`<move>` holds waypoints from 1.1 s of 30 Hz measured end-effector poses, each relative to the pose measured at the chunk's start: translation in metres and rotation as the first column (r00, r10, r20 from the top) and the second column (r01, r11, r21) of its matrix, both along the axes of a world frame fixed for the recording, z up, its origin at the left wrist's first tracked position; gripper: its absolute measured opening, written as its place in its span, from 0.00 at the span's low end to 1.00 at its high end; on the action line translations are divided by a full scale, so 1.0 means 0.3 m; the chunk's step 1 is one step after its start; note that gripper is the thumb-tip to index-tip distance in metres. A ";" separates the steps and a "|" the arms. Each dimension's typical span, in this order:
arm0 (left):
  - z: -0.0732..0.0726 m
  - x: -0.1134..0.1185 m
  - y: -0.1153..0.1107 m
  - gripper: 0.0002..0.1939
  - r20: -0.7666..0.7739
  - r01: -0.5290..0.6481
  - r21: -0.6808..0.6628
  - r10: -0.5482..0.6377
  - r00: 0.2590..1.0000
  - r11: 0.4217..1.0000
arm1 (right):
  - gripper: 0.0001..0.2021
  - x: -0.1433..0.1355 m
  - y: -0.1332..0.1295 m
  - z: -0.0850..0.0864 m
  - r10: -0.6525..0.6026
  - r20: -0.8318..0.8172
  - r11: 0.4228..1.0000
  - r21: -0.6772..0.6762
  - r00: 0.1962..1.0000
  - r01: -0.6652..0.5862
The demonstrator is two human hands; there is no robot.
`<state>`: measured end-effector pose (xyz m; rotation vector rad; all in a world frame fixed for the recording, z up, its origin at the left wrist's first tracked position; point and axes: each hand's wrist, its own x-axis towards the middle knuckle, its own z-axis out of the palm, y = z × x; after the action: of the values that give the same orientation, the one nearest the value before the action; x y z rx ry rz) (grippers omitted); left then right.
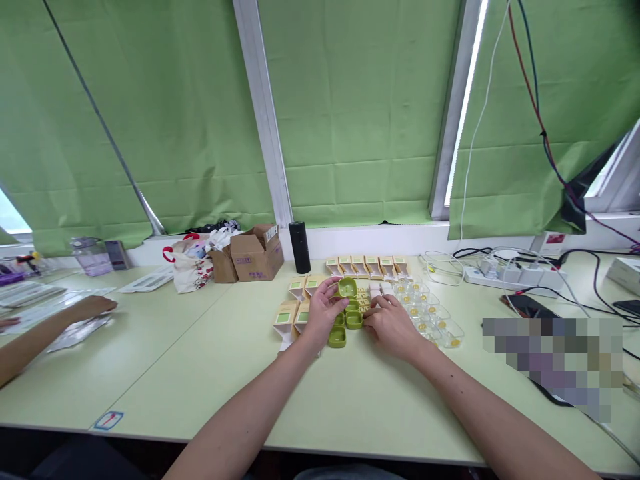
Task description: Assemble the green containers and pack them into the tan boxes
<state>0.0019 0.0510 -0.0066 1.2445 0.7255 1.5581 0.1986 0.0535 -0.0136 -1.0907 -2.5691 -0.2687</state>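
My left hand (pixel 326 312) grips a small green square tray (pixel 347 288) with rounded corners, tilted up to show its inside. More green trays (pixel 337 337) lie on the table just below it. Beside them, my right hand (pixel 393 325) is closed, its fingertips down by a group of small yellowish pieces (pixel 365 293). Whatever those fingertips hold is hidden. Several small white pieces (pixel 375 288) are behind the right hand. To its right stand rows of transparent plastic cups (pixel 453 333) with yellow spots in them.
Folded cream cartons with green labels (pixel 285 315) stand left of my left hand, and another row of cartons (pixel 373 265) is behind. Farther back are a black cylinder (pixel 299 247), a cardboard box (pixel 257 255) and a power strip (pixel 515 277) with cables. Another person's arm (pixel 55 333) reaches in at left.
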 end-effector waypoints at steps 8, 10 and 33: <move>-0.005 -0.004 0.002 0.33 -0.085 -0.078 0.024 0.080 0.993 0.997 | 0.12 0.009 0.021 0.002 -0.020 -0.258 0.993 0.110 0.966 0.050; -0.007 -0.004 0.002 0.32 -0.113 -0.087 0.040 0.091 0.989 0.995 | 0.12 0.011 0.024 0.002 -0.007 -0.365 0.993 0.107 0.931 0.049; -0.007 0.011 -0.018 0.24 -0.372 -0.167 0.162 0.217 0.902 0.972 | 0.24 -0.014 0.040 0.029 -0.451 -0.890 0.752 -0.337 -0.069 -0.567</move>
<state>0.0053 0.0455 -0.0088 1.6459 1.0434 1.5493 0.1945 0.0654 -0.0049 -0.7052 -1.0511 1.2556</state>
